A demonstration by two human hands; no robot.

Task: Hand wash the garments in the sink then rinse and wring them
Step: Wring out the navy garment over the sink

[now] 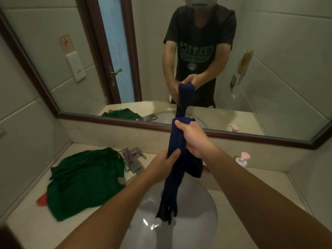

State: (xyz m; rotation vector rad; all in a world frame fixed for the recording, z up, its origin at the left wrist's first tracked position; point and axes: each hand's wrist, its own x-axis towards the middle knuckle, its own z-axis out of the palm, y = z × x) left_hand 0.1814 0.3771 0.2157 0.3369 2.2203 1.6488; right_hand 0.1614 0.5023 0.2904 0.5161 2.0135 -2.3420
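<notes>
A dark navy garment [175, 178] hangs bunched into a long roll over the white sink [197, 212]. My right hand [192, 139] grips its upper end, held high in front of the mirror. Lower down, my left hand [161, 163] grips the roll's middle, thumb across the cloth. The garment's loose end dangles into the basin. A green garment [84, 180] lies spread on the counter left of the sink.
A chrome faucet [132, 159] stands at the sink's back left. A pink-topped soap dispenser [242, 159] sits on the beige counter [255, 178] at the right. A large framed mirror [71, 69] covers the wall and reflects the person.
</notes>
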